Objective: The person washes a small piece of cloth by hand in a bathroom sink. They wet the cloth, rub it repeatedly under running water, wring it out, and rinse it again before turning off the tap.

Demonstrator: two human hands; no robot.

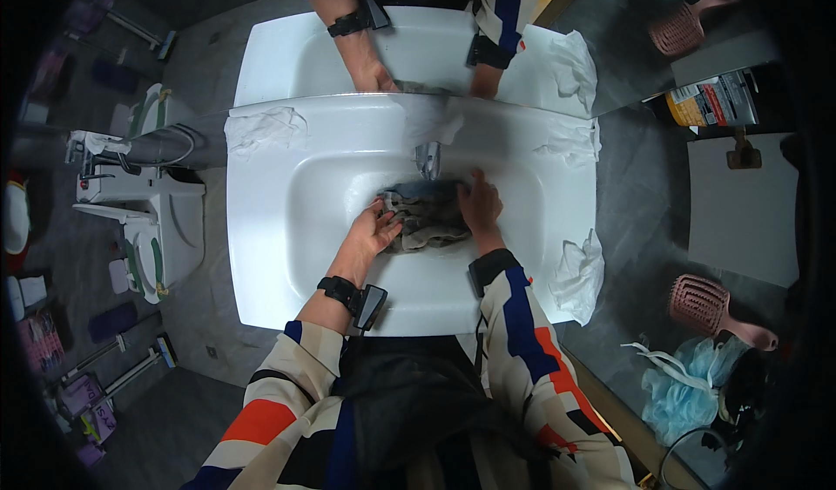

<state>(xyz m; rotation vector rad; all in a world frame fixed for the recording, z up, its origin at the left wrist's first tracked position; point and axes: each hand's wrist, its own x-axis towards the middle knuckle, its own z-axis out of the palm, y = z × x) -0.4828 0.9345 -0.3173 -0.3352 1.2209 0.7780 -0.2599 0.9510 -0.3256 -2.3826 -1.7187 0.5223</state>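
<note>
A wet, dark grey cloth lies bunched in the basin of a white washbasin, below the chrome faucet. At the cloth's left edge is my left hand, palm partly turned up, its fingers a little apart and touching the folds. Whether these fingers grip the fabric is not clear. My right hand holds the cloth's upper right edge with the thumb on it, while one finger points up towards the wall. The underside of the cloth is hidden.
Crumpled white tissues lie on the basin's right rim, and a thin white sheet on its back left corner. A mirror stands behind. At right are a pink hairbrush and a blue bath puff. A toilet stands left.
</note>
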